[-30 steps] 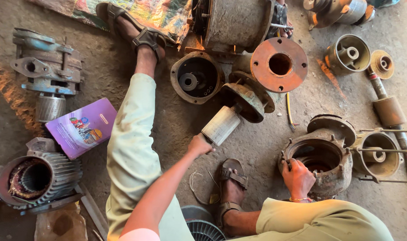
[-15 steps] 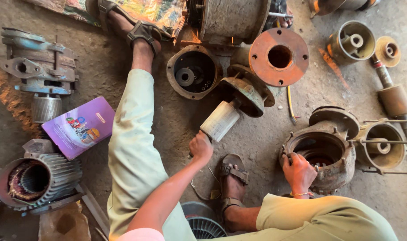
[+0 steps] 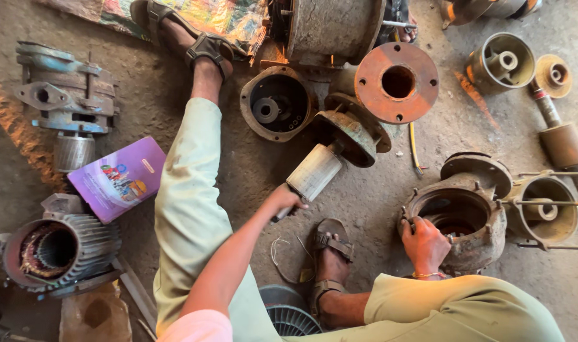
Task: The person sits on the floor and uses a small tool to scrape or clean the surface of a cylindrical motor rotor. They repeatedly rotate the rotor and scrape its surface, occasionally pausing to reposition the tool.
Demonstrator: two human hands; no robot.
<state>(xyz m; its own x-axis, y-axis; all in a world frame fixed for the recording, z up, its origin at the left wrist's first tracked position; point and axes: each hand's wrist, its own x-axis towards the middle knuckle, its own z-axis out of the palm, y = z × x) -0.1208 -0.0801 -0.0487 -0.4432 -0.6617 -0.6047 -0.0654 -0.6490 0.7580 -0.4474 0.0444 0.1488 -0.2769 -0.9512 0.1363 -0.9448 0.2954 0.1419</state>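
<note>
Fingers on my left hand (image 3: 288,201) are curled tight around the near end of the rotor (image 3: 315,171), right where its dark shaft stub pokes out. It's a pale cylinder lying tilted on the dirt floor (image 3: 371,202), and its far end runs into a greenish end cover (image 3: 349,136). My right hand (image 3: 423,244) is over on the rusty housing (image 3: 457,218), fingers hooked over the near rim, thumb side up, so it's gripping the edge and not much else.

So the rotor sits pretty much dead centre between my legs, just past my sandal (image 3: 330,253). Behind it there's a round bearing cap (image 3: 277,104) lying open side up, and a rusty orange flange (image 3: 398,82) with a big hole in the middle, leaning against the big grey motor body (image 3: 330,28) at the top.

Off to my left: a purple box (image 3: 116,179) just beside my knee, a finned stator (image 3: 57,253) with copper windings showing, and a grey casting (image 3: 67,95) further out. On the right side a few smaller cup-shaped parts (image 3: 499,63) are scattered, well apart from the housing.
</note>
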